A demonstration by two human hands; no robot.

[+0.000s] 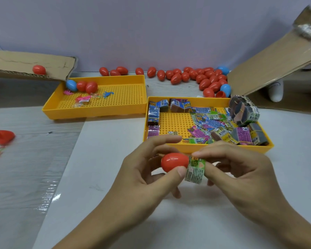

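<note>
In the lower middle of the frame the left hand (144,177) grips a glossy red plastic egg (174,164). Its thumb presses on the near side and its curled fingers close over the far side, so the egg is held clear of the white table (115,141). The right hand (241,173) pinches a small folded printed paper leaflet (195,170), green and grey, between thumb and forefinger. The leaflet's edge touches the egg's right end.

Just behind both hands, and partly covered by them, runs the front wall of a yellow perforated plastic tray (255,148). It holds loose leaflets in blue, green and purple, and banded bundles of leaflets (244,110) are stacked on its right rim.

A second yellow perforated tray (97,112) sits at centre left, well apart from the hands. It holds small pink and blue plastic toys (83,99), with two red eggs and a blue egg in its far corner.

Along the back wall, upper centre, lies a spread of loose red eggs (205,78) with a few blue eggs (223,70) among them.

A brown cardboard flap (276,63) slants across the upper right. Another cardboard flap (25,60) at upper left bears a single red egg.

At the left edge lie open red egg halves (4,136) on a clear plastic film (25,168).
</note>
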